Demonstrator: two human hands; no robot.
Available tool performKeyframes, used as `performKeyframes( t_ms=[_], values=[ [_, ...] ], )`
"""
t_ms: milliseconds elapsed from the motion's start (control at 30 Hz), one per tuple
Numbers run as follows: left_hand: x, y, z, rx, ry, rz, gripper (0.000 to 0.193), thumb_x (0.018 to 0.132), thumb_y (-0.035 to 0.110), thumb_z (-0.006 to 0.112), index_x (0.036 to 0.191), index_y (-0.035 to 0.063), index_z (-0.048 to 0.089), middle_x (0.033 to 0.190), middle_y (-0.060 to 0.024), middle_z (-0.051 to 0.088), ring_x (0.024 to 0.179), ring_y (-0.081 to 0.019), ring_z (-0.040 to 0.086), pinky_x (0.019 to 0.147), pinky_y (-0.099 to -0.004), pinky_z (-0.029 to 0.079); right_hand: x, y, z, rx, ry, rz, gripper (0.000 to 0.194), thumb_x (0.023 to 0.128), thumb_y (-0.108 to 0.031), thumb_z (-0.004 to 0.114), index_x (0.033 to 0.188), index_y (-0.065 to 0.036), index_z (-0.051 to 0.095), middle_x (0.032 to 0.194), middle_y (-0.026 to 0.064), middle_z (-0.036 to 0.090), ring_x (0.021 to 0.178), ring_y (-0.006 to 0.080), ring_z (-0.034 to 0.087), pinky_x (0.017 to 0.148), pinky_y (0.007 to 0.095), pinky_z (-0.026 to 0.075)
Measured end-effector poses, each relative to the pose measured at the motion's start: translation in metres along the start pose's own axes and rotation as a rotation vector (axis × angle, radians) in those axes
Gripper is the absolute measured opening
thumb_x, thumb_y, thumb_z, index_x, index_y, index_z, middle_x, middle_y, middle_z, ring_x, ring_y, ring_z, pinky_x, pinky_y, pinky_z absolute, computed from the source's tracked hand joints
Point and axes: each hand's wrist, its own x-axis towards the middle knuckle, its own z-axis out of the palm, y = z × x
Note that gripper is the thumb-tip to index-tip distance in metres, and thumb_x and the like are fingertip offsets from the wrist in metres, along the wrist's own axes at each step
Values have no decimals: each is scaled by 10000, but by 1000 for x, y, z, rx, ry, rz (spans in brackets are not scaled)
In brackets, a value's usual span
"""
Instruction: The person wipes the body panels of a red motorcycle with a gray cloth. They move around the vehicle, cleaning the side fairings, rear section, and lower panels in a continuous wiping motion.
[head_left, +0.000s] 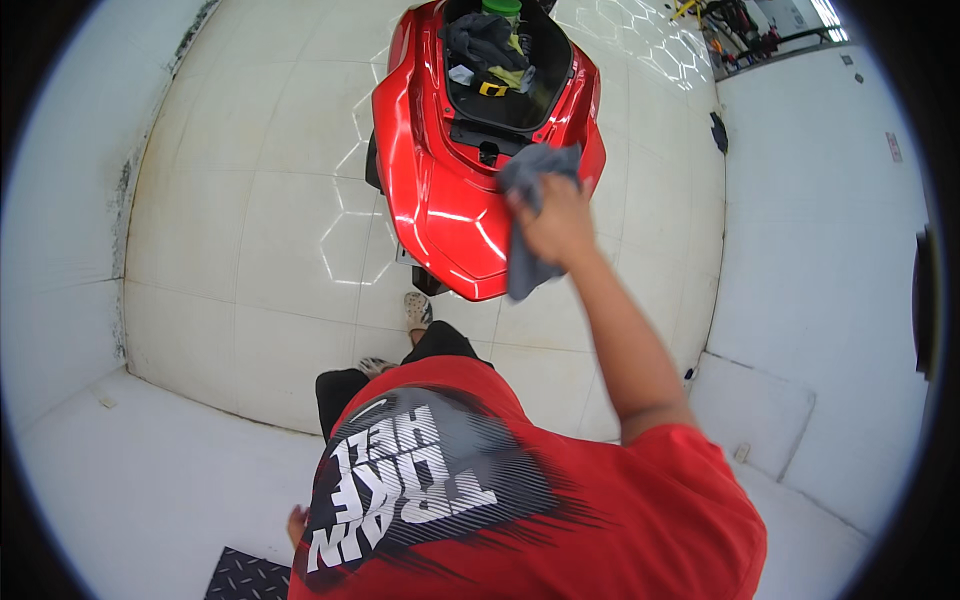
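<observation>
Before me stands the glossy red tail bodywork (450, 225) of what looks like a motor scooter. My right hand (559, 221) grips a grey cloth (525, 262), held at the right side of the tail panel; the cloth hangs down past the rear edge. Hand and cloth are slightly blurred. My left hand (298, 527) shows only in part, low beside my shirt, and its fingers are mostly hidden. Farther ahead, an uncovered black storage compartment (544, 101) holds a dark cloth (480, 41), a yellow-green cloth (510, 77) and a container with a green lid (501, 7).
Pale floor tiles (195, 217) reflect hexagonal lights. White walls stand on the left (60, 210) and right (810, 225). A black diamond-patterned mat (247, 577) lies at lower left. My clog (418, 309) is close behind the scooter. Equipment (739, 30) stands at the far right.
</observation>
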Motion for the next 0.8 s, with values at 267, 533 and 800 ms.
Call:
performKeyframes(
  t_ms=[267, 533, 800],
  values=[
    [163, 145, -34, 399, -498, 295, 627, 1005, 393, 592, 1547, 132, 415, 1437, -138, 590, 1174, -283, 636, 926, -365, 518, 29, -68, 24, 100, 29, 143, 630, 1027, -533, 436, 1282, -8, 672, 1213, 255, 669, 1214, 392, 598, 1165, 541, 336],
    [182, 551, -66, 466, -415, 562, 669, 969, 433, 594, 1562, 191, 398, 1492, -105, 552, 1285, -292, 579, 985, -478, 475, -9, -236, 38, 89, 200, 309, 782, 971, -447, 573, 1593, -48, 316, 1654, 206, 291, 1542, 414, 228, 1243, 578, 151],
    [135, 756, 22, 842, -407, 743, 646, 976, 422, 606, 1546, 168, 434, 1452, -92, 580, 1242, -260, 597, 988, -445, 466, 2, -77, 29, 91, 110, 934, 778, 1020, -580, 413, 1597, -66, 324, 1692, 162, 220, 1561, 399, 172, 1243, 589, 147]
  ],
)
